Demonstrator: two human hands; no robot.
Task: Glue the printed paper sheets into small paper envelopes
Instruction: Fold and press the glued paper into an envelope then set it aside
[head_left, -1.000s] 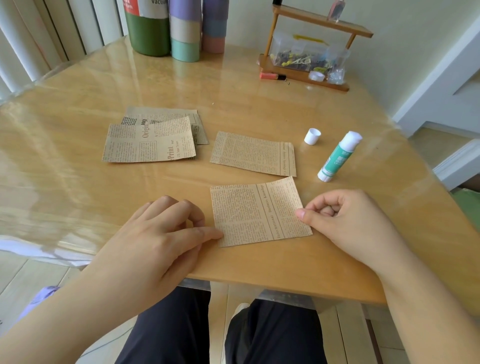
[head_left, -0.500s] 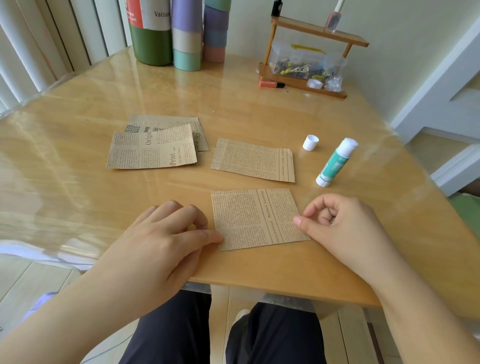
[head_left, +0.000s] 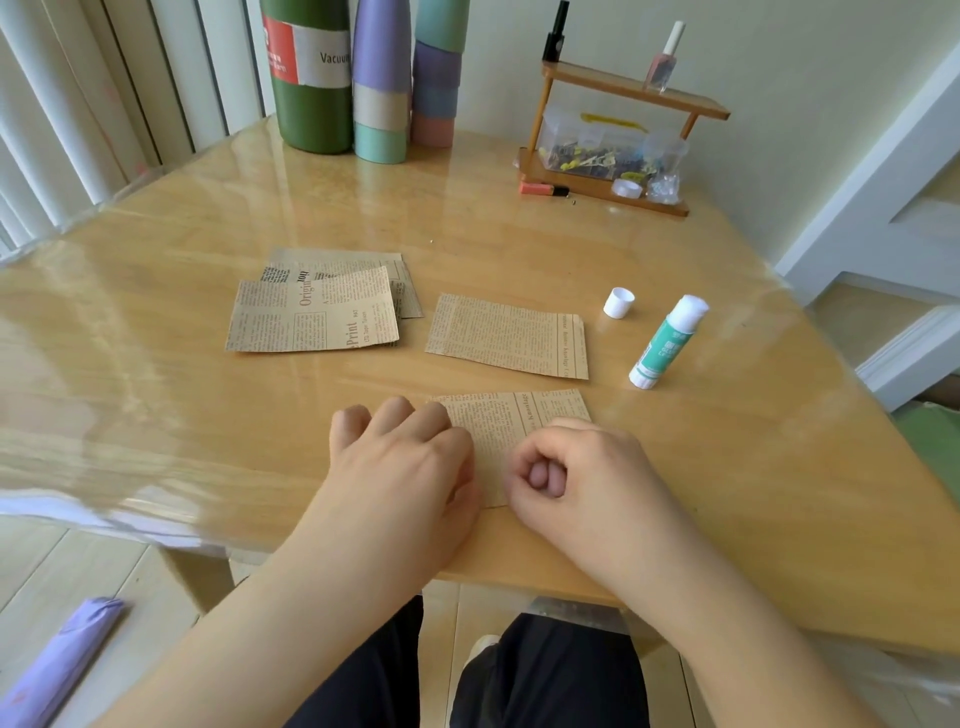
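A brown newsprint sheet (head_left: 498, 431) lies near the front edge of the wooden table (head_left: 156, 364). My left hand (head_left: 400, 467) rests on its left part with the fingers bent and the fingertips hidden. My right hand (head_left: 582, 478) sits on its right part, curled into a fist; I cannot tell whether it pinches the paper. Behind it lies a folded printed envelope (head_left: 506, 335). A small stack of printed sheets (head_left: 311, 317) lies to the left. An uncapped green glue stick (head_left: 667, 343) lies at the right, its white cap (head_left: 618, 302) beside it.
A green flask (head_left: 311, 78) and two pastel bottles (head_left: 379, 78) stand at the back. A small wooden shelf (head_left: 623, 88) with nail polish and bags of bits stands at the back right, an orange pen (head_left: 543, 189) in front of it. A purple object (head_left: 62, 660) lies on the floor.
Both hands have moved inward onto the near sheet. The left hand slid right over its left part; the right hand closed into a fist over its right part. The camera tilted up.
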